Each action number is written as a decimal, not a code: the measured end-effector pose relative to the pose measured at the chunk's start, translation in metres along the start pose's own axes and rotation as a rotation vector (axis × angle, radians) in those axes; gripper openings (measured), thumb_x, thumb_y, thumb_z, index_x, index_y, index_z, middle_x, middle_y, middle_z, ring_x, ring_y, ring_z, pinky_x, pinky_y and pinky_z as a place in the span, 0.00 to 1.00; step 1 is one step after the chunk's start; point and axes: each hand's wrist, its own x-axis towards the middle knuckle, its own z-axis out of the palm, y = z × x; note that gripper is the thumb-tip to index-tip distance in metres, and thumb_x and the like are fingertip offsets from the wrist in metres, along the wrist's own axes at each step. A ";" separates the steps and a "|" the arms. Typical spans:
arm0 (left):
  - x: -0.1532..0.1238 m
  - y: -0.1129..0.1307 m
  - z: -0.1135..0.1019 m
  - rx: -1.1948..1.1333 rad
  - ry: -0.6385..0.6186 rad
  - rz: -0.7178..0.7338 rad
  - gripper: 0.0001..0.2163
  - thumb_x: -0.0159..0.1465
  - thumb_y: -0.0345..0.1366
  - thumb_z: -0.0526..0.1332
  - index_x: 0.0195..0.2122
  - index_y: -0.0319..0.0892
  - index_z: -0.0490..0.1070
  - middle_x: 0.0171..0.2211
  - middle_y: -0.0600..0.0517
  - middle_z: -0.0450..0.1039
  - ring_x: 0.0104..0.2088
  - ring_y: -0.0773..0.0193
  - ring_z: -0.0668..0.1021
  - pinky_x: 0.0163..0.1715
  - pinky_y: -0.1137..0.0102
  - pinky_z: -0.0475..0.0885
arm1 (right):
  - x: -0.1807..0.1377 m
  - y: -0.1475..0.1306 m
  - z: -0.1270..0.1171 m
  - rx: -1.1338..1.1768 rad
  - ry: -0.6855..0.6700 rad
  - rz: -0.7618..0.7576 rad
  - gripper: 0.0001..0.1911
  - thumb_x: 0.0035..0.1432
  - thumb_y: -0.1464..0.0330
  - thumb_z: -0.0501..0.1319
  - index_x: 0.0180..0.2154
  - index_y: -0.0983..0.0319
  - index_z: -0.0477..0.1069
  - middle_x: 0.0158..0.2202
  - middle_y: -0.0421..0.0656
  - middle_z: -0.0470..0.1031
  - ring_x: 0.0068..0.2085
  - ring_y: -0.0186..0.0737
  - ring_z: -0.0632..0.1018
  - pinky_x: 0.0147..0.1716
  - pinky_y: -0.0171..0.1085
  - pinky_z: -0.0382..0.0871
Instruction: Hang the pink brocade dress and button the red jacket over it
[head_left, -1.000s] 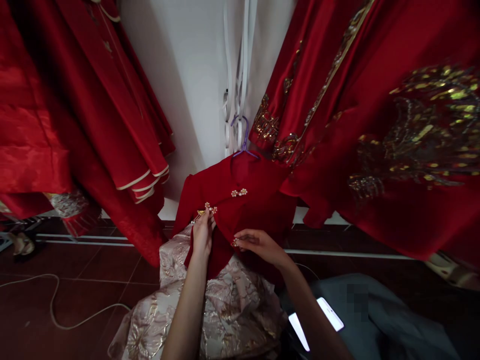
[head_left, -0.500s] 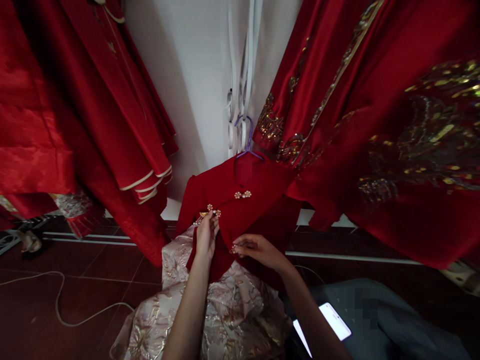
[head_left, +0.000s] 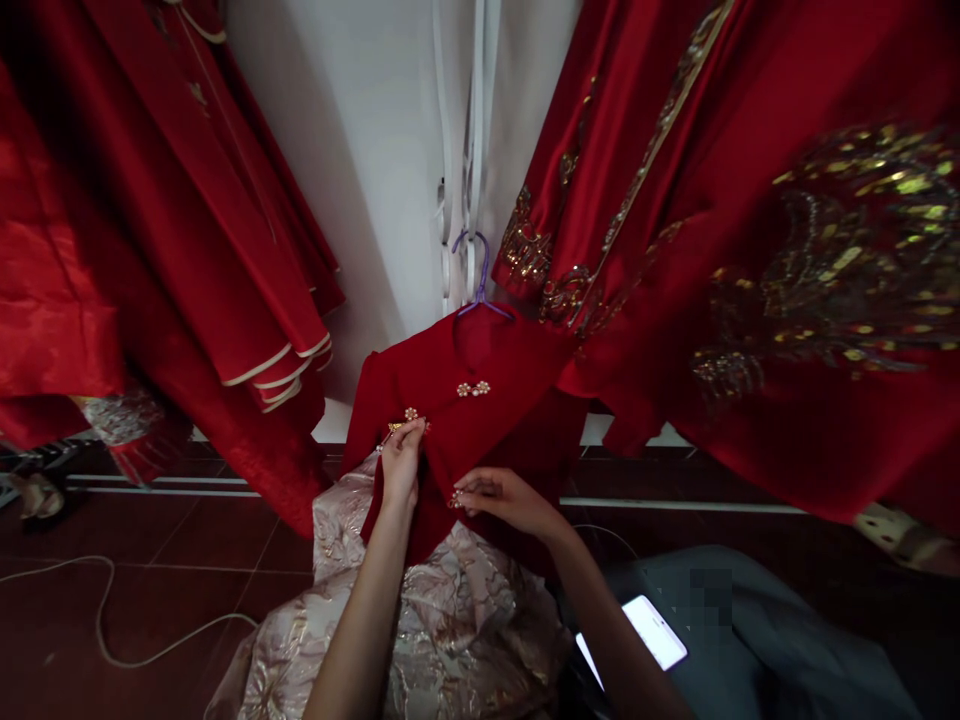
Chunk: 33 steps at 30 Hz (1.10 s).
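Observation:
A short red jacket (head_left: 495,380) hangs on a purple wire hanger (head_left: 481,285). A flower-shaped beaded clasp (head_left: 473,389) joins its front near the neck. At the jacket's left front edge, my left hand (head_left: 401,465) is closed on a beaded ornament (head_left: 411,414) that partly shows above the fingers. Lower on the other front edge, my right hand (head_left: 501,498) pinches a small beaded fastener (head_left: 454,498), half covered by my fingertips. Beneath the jacket spreads a shiny pale pink-gold brocade garment (head_left: 480,610).
Red garments with cream trim (head_left: 247,250) hang at left, and sequined red garments (head_left: 847,260) at right. A lit phone (head_left: 654,632) lies on grey fabric (head_left: 727,600). A pale cable (head_left: 105,620) runs over the tiled floor. White rack rails (head_left: 675,505) run low behind.
The view has shifted slightly, so everything sits a little further left. My left fingers have moved over more of the ornament; my right hand keeps its pinch.

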 end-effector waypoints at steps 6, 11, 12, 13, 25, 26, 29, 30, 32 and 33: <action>-0.008 0.006 0.009 0.115 -0.142 -0.006 0.12 0.51 0.43 0.66 0.30 0.38 0.74 0.29 0.51 0.76 0.33 0.65 0.76 0.40 0.70 0.68 | -0.004 -0.003 -0.005 0.011 -0.044 -0.002 0.19 0.47 0.58 0.66 0.38 0.63 0.72 0.34 0.44 0.76 0.33 0.35 0.76 0.38 0.40 0.69; -0.010 0.042 0.041 0.560 -0.420 0.406 0.10 0.54 0.43 0.64 0.28 0.41 0.75 0.30 0.50 0.73 0.32 0.65 0.73 0.36 0.72 0.67 | -0.015 -0.015 -0.013 -0.038 -0.121 0.032 0.18 0.48 0.58 0.65 0.37 0.63 0.72 0.32 0.42 0.76 0.32 0.34 0.75 0.38 0.39 0.68; -0.008 0.050 0.048 0.658 -0.458 0.530 0.09 0.55 0.42 0.64 0.31 0.43 0.75 0.32 0.50 0.72 0.33 0.64 0.72 0.36 0.72 0.67 | -0.017 -0.018 -0.015 -0.047 -0.136 0.044 0.18 0.47 0.58 0.66 0.37 0.63 0.72 0.32 0.42 0.76 0.32 0.34 0.75 0.38 0.39 0.69; -0.006 0.056 0.055 0.764 -0.497 0.644 0.09 0.55 0.42 0.63 0.34 0.45 0.75 0.35 0.49 0.70 0.35 0.63 0.72 0.37 0.72 0.67 | -0.019 -0.020 -0.016 -0.054 -0.149 0.055 0.19 0.46 0.57 0.66 0.37 0.63 0.72 0.32 0.42 0.76 0.32 0.35 0.75 0.39 0.40 0.69; 0.006 0.078 0.086 1.091 -0.832 0.965 0.03 0.57 0.36 0.61 0.31 0.43 0.70 0.35 0.46 0.70 0.45 0.54 0.69 0.58 0.54 0.48 | -0.027 -0.029 -0.026 -0.135 -0.161 0.031 0.20 0.46 0.58 0.66 0.39 0.63 0.72 0.36 0.44 0.77 0.38 0.38 0.76 0.42 0.40 0.68; 0.006 0.079 0.086 1.017 -0.840 0.938 0.02 0.57 0.35 0.61 0.31 0.44 0.70 0.33 0.47 0.71 0.43 0.55 0.70 0.59 0.54 0.47 | -0.026 -0.035 -0.028 -0.179 -0.157 0.010 0.19 0.47 0.58 0.66 0.39 0.63 0.72 0.36 0.44 0.76 0.38 0.38 0.76 0.41 0.39 0.68; 0.007 0.080 0.086 0.889 -0.860 0.928 0.01 0.56 0.33 0.61 0.28 0.45 0.69 0.29 0.50 0.71 0.39 0.58 0.73 0.60 0.56 0.44 | -0.018 -0.064 -0.035 -0.305 -0.019 -0.121 0.16 0.50 0.58 0.64 0.38 0.62 0.72 0.36 0.44 0.75 0.38 0.38 0.75 0.40 0.39 0.69; 0.007 0.080 0.086 0.866 -0.857 0.923 0.01 0.56 0.33 0.60 0.28 0.46 0.69 0.27 0.51 0.70 0.38 0.59 0.73 0.60 0.56 0.44 | -0.013 -0.076 -0.037 -0.319 0.088 -0.193 0.15 0.51 0.58 0.62 0.36 0.62 0.72 0.36 0.44 0.75 0.37 0.37 0.75 0.40 0.38 0.69; 0.006 0.080 0.086 0.800 -0.812 0.829 0.03 0.54 0.32 0.62 0.27 0.47 0.69 0.24 0.53 0.70 0.36 0.60 0.73 0.61 0.55 0.45 | 0.002 -0.098 -0.040 -0.276 0.338 -0.342 0.15 0.52 0.57 0.61 0.36 0.61 0.71 0.36 0.44 0.74 0.38 0.37 0.75 0.42 0.39 0.69; 0.005 0.080 0.086 0.745 -0.771 0.735 0.04 0.52 0.31 0.63 0.26 0.47 0.69 0.23 0.53 0.69 0.36 0.60 0.73 0.61 0.55 0.45 | 0.012 -0.109 -0.040 -0.226 0.458 -0.418 0.15 0.52 0.57 0.61 0.38 0.61 0.70 0.39 0.44 0.74 0.40 0.38 0.75 0.45 0.40 0.69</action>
